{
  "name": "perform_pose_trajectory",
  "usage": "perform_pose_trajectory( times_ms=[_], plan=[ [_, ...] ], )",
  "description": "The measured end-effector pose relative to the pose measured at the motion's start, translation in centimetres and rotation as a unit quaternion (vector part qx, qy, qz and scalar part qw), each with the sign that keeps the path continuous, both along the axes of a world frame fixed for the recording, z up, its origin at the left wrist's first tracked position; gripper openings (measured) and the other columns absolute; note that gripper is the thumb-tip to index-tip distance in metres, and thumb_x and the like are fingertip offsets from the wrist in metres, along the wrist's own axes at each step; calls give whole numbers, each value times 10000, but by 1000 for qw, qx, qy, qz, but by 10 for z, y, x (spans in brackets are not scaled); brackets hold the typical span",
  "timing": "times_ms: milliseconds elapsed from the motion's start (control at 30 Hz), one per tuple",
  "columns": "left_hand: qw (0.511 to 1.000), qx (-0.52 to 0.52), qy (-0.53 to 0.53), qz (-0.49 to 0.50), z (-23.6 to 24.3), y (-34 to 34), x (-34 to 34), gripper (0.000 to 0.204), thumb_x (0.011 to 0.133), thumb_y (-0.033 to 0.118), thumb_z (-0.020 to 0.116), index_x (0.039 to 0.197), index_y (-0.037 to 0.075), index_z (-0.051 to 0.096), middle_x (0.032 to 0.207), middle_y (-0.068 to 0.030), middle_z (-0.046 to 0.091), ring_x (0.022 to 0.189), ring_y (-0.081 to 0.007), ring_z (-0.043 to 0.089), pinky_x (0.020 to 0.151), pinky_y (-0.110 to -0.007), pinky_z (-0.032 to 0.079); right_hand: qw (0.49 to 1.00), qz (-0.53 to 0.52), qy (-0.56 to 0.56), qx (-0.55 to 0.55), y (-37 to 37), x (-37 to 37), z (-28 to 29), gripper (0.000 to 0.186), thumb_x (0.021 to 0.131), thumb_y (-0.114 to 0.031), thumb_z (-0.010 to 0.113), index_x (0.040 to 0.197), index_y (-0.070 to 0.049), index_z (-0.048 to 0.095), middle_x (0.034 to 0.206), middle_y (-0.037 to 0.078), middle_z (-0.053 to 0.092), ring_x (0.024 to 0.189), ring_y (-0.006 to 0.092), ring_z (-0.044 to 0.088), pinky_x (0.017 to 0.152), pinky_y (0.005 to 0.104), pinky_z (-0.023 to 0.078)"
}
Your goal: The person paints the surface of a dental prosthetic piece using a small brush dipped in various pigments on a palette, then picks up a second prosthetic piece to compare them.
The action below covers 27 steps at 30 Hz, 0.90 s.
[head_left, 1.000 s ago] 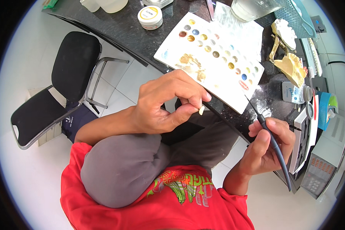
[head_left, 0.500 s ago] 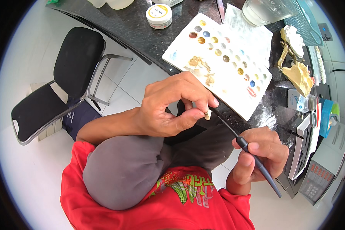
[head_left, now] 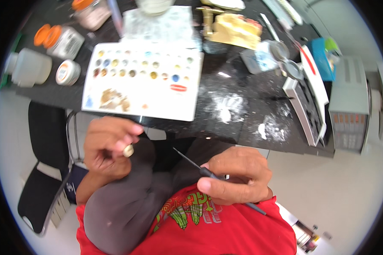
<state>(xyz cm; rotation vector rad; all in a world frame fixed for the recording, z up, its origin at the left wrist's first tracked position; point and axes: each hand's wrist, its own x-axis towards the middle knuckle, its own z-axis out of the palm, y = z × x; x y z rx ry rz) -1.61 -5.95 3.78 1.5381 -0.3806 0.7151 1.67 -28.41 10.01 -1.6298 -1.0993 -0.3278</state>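
A small cream piece, like a tooth (head_left: pixel 128 150), is pinched in the fingers of my left hand (head_left: pixel 110 144), just below the white palette's lower left part. My right hand (head_left: pixel 234 174) grips a slim tool (head_left: pixel 255 208) with a dark handle and a long thin tip, which points up-left toward the cream piece without touching it. The palette (head_left: pixel 183 106) lies at the desk's near edge, with rows of coloured wells and brownish smears on its surface.
The black desk (head_left: pixel 225 131) carries white powder smears, jars (head_left: pixel 68 72), bottles (head_left: pixel 28 68), a wrinkled sheet (head_left: pixel 157 25), yellow dental casts (head_left: pixel 236 30) and an open case (head_left: pixel 306 112). A grey machine (head_left: pixel 347 100) stands right. A black chair (head_left: pixel 42 187) is lower left.
The view has swung round toward the desk's right. My left hand has dropped and moved left; the tool's tip has pulled away from the cream piece, with my right hand turned flatter.
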Motion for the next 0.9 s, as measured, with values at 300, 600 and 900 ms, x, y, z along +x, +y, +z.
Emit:
perform_pose_trajectory(
  times_ms=[300,600,900],
  plan=[
    [999,11,6,-39,19,-16,1,197,926,223,573,874,71,459,825,-65,462,744,-168,523,456,-229,472,941,-300,-144,53,-112,-3,38,334,967,-160,465,1242,29,446,942,239,631,542,171,574,432,244,452],
    [983,97,-59,-146,41,-25,16,110,856,16,617,883,38,513,827,-98,559,763,-221,630,622,-282,524,882,-336,48,-326,-116,108,69,123,816,-73,648,925,-18,658,739,112,669,692,187,655,640,276,494],
    [961,93,17,-260,37,-44,8,76,871,56,617,853,27,549,797,-113,578,757,-244,661,650,-288,521,832,-283,-63,-473,-92,126,63,153,733,-44,678,879,4,671,714,195,633,717,350,622,704,415,479]
  ],
)
